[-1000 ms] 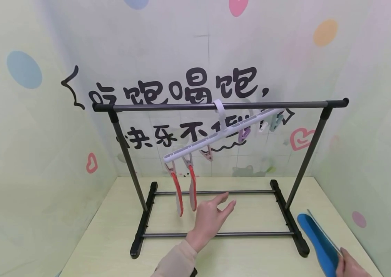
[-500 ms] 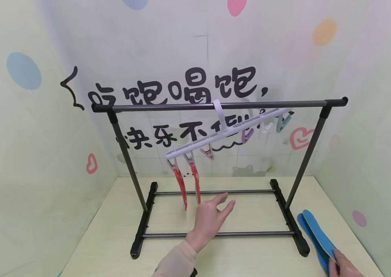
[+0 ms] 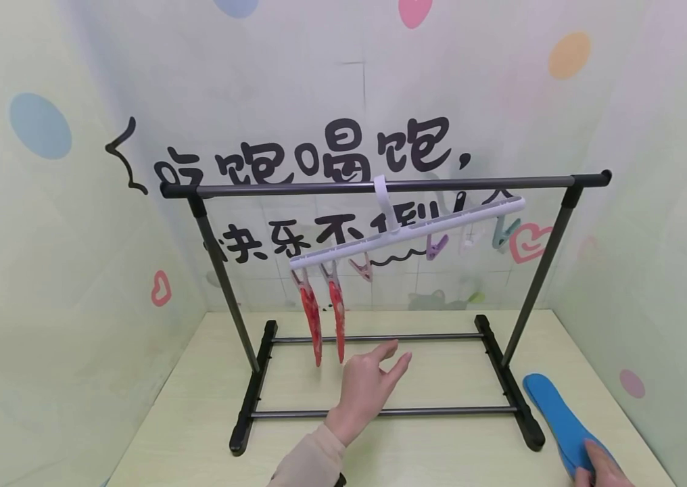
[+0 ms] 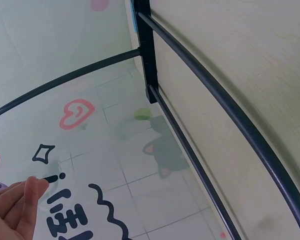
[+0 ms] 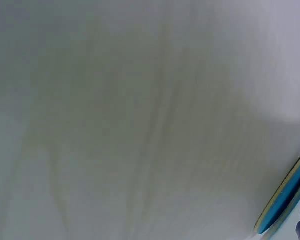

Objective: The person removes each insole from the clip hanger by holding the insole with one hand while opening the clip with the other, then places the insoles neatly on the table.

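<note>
Two blue insoles point(image 3: 562, 419) lie stacked at the table's right side in the head view. My right hand point(image 3: 604, 468) grips their near end, partly cut off by the frame edge. The right wrist view shows the insoles point(image 5: 285, 200) edge-on at lower right, with a narrow gap between them. My left hand point(image 3: 364, 387) is raised before the rack, thumb and forefinger apart, holding nothing. Behind it a lilac clip hanger point(image 3: 407, 233) hangs tilted, left end lower. Two thin red pieces point(image 3: 312, 325), seen almost edge-on, dangle from its two leftmost clips.
A black drying rack point(image 3: 489, 184) stands on the pale wooden table point(image 3: 191, 419), its feet beside the blue insoles. Other clips, among them a purple clip point(image 3: 437, 246) and a teal clip point(image 3: 506, 232), hang without anything in them. Printed curtains surround the table.
The blue insoles, spread apart a second ago, now lie together in my right hand. The hanger has swung, its right end dropping slightly. My left hand has barely moved.
</note>
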A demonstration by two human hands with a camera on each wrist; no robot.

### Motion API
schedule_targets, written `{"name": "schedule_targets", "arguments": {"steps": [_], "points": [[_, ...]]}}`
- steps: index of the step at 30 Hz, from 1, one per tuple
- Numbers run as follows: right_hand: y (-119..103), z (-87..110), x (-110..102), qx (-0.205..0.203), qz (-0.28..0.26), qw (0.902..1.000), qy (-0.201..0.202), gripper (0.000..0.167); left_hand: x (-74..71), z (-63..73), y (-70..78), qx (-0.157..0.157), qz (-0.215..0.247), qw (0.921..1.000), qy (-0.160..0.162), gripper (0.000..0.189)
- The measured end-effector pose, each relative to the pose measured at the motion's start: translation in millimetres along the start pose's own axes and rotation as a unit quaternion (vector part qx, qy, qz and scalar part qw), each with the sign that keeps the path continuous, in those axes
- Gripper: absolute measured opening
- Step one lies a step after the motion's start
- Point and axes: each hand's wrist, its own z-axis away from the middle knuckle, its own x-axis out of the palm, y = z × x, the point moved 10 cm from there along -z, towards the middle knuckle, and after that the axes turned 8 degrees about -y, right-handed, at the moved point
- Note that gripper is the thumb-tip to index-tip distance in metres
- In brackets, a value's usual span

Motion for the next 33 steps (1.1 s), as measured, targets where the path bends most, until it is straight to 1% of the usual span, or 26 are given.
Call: {"name": "schedule_targets", "arguments": {"steps": [7, 11, 15, 18, 21, 23, 26, 30, 33], "points": [[-2.6, 1.5, -4.4, -0.012, -0.02, 0.9989, 0.041, 0.038, 1.5, 1.0, -1.4, -0.004, -0.007, 1.0, -0.003, 0.033], [-5.7, 0.8, -1.7, -0.013, -0.02, 0.9985, 0.049, 0.035, 4.3, 2.8, -3.8, -0.006, 0.0, 0.9999, -0.01, 0.035], [-10.8, -1.6, 3.6, -0.008, -0.011, 0.9992, 0.038, 0.037, 7.2, 5.6, -8.1, -0.015, 0.012, 0.9996, -0.022, 0.036], [-16.3, -7.6, 9.2, 0.004, 0.013, 0.9999, 0.006, 0.04, 6.8, 6.9, -11.4, -0.023, 0.013, 0.9994, -0.023, 0.036], [-26.4, -14.6, 13.5, -0.01, 0.024, 0.9994, -0.021, 0.042, 4.2, 7.7, -13.7, -0.027, 0.009, 0.9994, -0.021, 0.036], [-34.1, -18.2, 15.7, -0.021, 0.024, 0.9991, -0.029, 0.042, 2.6, 8.1, -15.4, -0.031, 0.008, 0.9993, -0.021, 0.037], [-45.3, -21.7, 15.9, -0.031, 0.008, 0.9993, -0.016, 0.041, 1.1, 9.2, -18.0, -0.038, 0.009, 0.9989, -0.025, 0.038], [-63.9, -26.9, 17.2, -0.038, -0.001, 0.9993, 0.003, 0.039, -2.2, 11.7, -23.4, -0.048, 0.003, 0.9985, -0.025, 0.036], [-77.9, -31.2, 20.9, -0.045, -0.007, 0.999, -0.001, 0.039, -7.2, 13.2, -28.0, -0.055, -0.004, 0.9983, -0.018, 0.035]]}}
